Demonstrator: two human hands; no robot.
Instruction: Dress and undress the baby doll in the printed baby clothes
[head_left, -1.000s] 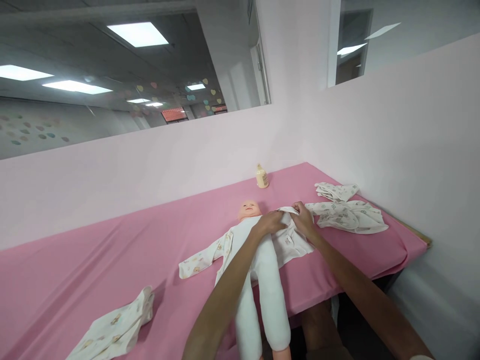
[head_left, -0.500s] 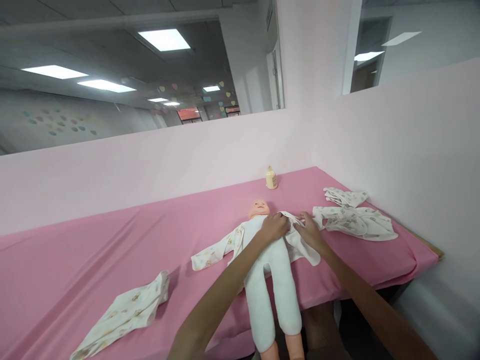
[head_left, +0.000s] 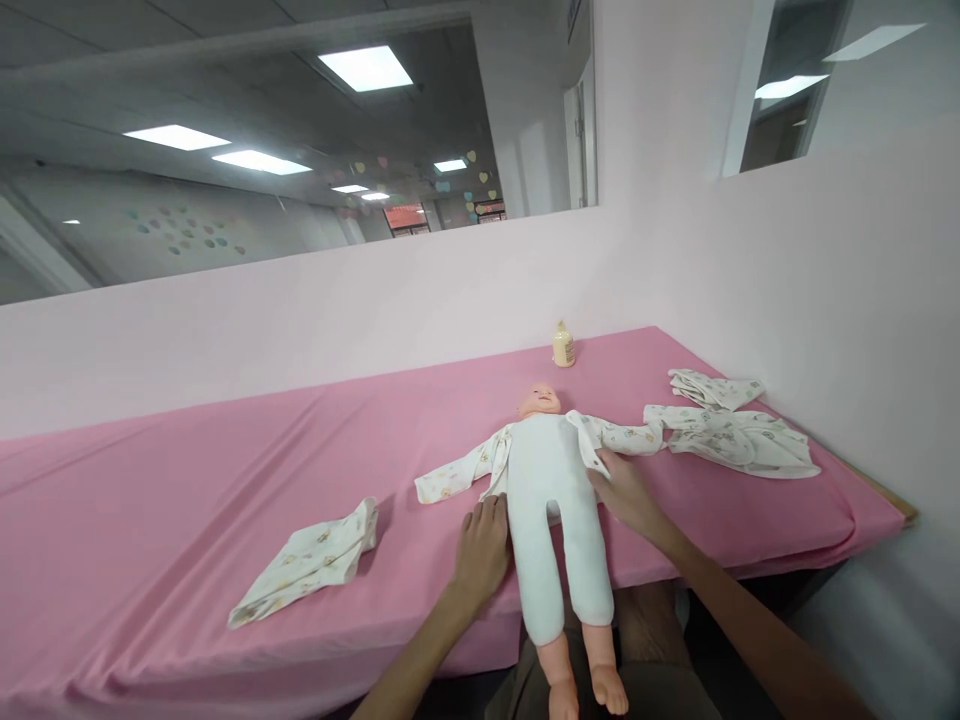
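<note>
The pale bottle (head_left: 564, 349) near the wall bears a label whose dark print is too small to read, and its contents cannot be told. On the pink cover (head_left: 187, 520), below a window (head_left: 262, 200) dotted with heart-shaped decorations, the doll (head_left: 541, 460) lies on its back, legs over the near edge, in an open-fronted printed shirt (head_left: 472, 470), between other folded garments. The right hand (head_left: 626, 492) has its fingers pinched on the shirt's front edge; the left hand (head_left: 482, 545) touches the opposite lower hem, its grip undeterminable.
</note>
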